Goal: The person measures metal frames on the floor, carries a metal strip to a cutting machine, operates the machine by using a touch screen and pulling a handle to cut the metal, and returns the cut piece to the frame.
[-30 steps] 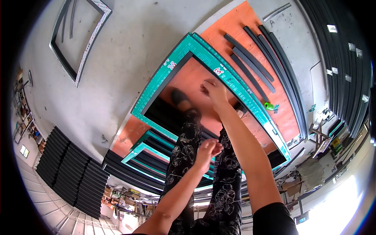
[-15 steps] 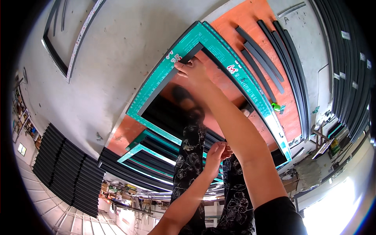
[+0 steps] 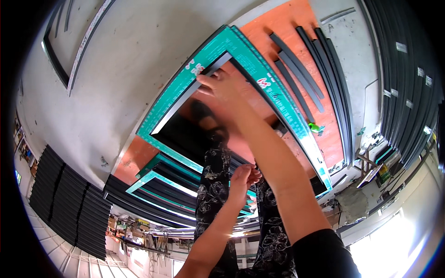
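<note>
A large rectangular frame (image 3: 178, 97), like a window or door frame, is faced with green printed film. It lies flat, with an orange surface visible through its opening. My right arm reaches across the opening. My right hand (image 3: 221, 84) is closed round the frame's far left inner edge, thumb side at the green face and some fingers hidden inside. A narrow strip (image 3: 181, 101) along that inner edge shines grey-white. Low over the near part, in front of my legs, my left hand (image 3: 243, 180) has its fingers curled together; anything inside them is hidden.
Loose dark bars (image 3: 296, 69) lie on the orange board (image 3: 259, 25) to the right, near a small bright green object (image 3: 316, 128). Smaller green-faced frames (image 3: 153, 178) sit at the near left. Stacked black profiles (image 3: 69, 199) stand left, with more profiles (image 3: 408, 83) at far right.
The whole view has shifted slightly left. The strip along the inner edge, dark grey before, now catches bright light. Both hands keep nearly the same places.
</note>
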`<action>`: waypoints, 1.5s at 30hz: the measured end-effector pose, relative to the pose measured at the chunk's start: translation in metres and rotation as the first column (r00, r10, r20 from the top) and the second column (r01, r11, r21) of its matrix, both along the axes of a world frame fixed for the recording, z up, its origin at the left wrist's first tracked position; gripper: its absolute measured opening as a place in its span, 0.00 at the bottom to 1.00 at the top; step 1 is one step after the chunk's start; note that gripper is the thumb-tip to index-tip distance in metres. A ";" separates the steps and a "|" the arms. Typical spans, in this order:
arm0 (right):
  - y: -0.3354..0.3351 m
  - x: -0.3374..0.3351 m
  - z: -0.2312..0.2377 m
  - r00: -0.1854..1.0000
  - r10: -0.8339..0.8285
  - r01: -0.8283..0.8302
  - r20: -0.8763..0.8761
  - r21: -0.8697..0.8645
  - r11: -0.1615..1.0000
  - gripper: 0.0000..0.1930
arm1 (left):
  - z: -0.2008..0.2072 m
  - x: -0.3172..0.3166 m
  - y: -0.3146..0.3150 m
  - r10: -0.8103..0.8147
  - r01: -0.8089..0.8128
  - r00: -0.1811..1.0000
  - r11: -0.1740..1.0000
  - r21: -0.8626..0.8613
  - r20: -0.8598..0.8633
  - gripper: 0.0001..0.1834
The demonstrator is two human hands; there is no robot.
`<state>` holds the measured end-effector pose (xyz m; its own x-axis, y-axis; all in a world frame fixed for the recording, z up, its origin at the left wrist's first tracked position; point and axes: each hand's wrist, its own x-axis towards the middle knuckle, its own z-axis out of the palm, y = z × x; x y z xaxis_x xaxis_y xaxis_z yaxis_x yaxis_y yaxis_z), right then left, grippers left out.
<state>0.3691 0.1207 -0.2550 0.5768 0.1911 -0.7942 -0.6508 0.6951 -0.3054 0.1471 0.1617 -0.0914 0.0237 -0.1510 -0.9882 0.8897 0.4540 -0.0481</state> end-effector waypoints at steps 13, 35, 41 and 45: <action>-0.011 -0.017 0.032 0.998 -0.046 0.043 -0.049 -0.068 0.997 0.13 | 0.011 0.011 -0.025 -0.211 0.210 0.978 0.976 0.054 0.004 0.17; -0.204 -0.297 0.321 0.606 -0.683 0.735 -0.408 -0.042 0.677 0.13 | 0.106 -0.020 -0.009 -0.894 0.515 -0.379 0.010 0.857 0.238 0.09; -0.199 -0.349 0.376 0.400 -0.743 0.847 -0.536 -0.095 0.524 0.07 | 0.252 -0.038 -0.003 -0.565 0.279 -0.825 -0.360 0.890 0.030 0.15; -0.196 -0.374 0.418 0.293 -0.772 0.906 -0.564 -0.094 0.413 0.04 | 0.289 -0.045 -0.032 -0.332 0.208 -0.941 -0.417 0.885 0.065 0.20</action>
<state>-0.0053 -0.0753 0.1628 0.0991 0.0179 -0.9949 0.3453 0.9371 0.0513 0.1021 0.1299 0.1980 0.2096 -0.7814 -0.5878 -0.7301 -0.5250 0.4374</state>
